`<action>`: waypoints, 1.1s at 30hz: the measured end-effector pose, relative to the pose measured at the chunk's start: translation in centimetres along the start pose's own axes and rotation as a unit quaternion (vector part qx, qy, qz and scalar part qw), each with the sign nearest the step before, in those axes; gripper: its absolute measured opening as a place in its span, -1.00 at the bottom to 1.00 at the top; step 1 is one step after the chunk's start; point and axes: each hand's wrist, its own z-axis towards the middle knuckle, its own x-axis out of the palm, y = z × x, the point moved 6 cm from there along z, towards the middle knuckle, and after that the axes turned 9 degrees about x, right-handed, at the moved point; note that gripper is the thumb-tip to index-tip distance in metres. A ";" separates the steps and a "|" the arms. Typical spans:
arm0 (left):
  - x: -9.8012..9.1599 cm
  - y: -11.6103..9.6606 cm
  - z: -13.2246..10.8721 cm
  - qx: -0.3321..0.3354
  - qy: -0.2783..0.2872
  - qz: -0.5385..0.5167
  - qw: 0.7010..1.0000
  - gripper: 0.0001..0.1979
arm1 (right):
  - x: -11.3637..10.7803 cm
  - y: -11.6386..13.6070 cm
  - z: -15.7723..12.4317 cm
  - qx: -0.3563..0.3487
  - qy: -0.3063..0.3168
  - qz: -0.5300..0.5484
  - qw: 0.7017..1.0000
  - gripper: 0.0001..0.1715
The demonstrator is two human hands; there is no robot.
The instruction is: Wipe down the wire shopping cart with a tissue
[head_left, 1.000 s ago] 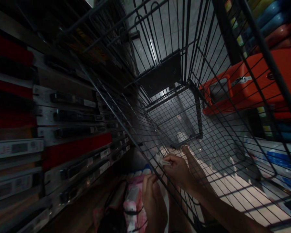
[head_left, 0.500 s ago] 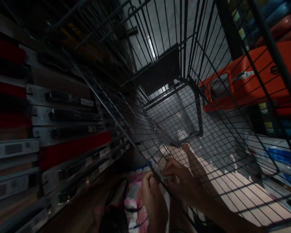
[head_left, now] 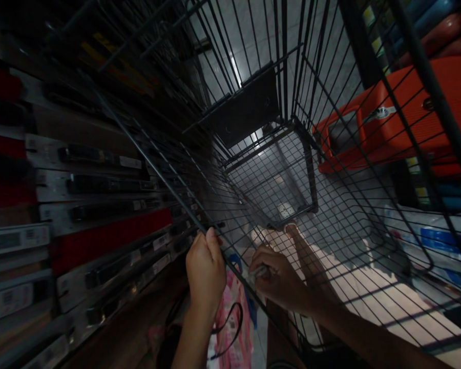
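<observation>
A dark wire shopping cart (head_left: pixel 271 169) fills the middle of the view, with its near side rail running diagonally towards me. My left hand (head_left: pixel 206 269) is closed at that rail, thumb uppermost, and appears wrapped around it. To its right, my right hand (head_left: pixel 278 279) is closed in a pinch on a small crumpled pale cloth (head_left: pixel 259 272), held against the same rail. Most of the cloth is hidden by my fingers, so its material is hard to make out. Below my left hand lie pink-and-white packages (head_left: pixel 232 320) with a thin black strap across them.
Along the left is a shelf display of boxed and carded black goods (head_left: pixel 107 183) with red strips. Beyond the cart's right side sits an orange plastic item (head_left: pixel 403 115), above white-and-blue packs (head_left: pixel 441 241). My legs and feet show through the wire mesh.
My left hand has moved up and left along the rail, away from my right hand. My right hand stays near its place with the cloth. The view has shifted slightly.
</observation>
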 end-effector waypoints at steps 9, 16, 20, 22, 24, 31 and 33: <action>0.4 0.8 -0.1 -0.030 -0.022 0.006 0.999 -0.53 | 0.1 4.2 9.9 -0.094 -0.045 0.056 0.993 -0.83; 0.7 1.0 -0.2 -0.025 -0.033 0.018 0.999 -0.56 | 0.7 4.6 5.9 -0.202 -0.008 0.015 0.979 -0.68; 0.9 1.0 -0.5 -0.023 -0.034 0.019 0.999 -0.55 | -0.5 3.3 1.0 -0.224 -0.027 -0.016 0.974 -0.65; 1.0 0.8 -0.6 -0.018 -0.033 0.019 0.999 -0.55 | -0.9 2.9 -0.6 -0.209 -0.015 -0.017 0.978 -0.65; 1.1 0.6 -0.7 -0.009 -0.033 0.019 0.999 -0.55 | -1.3 2.9 -1.1 -0.186 -0.007 -0.020 0.982 -0.64; 1.5 0.4 -0.2 0.013 -0.037 -0.003 0.999 -0.53 | -1.8 4.5 5.2 -0.167 -0.178 0.029 0.969 -0.51; 1.6 0.4 -0.1 0.015 -0.041 -0.013 0.999 -0.52 | -0.1 5.0 7.0 -0.193 -0.152 0.029 0.969 -0.55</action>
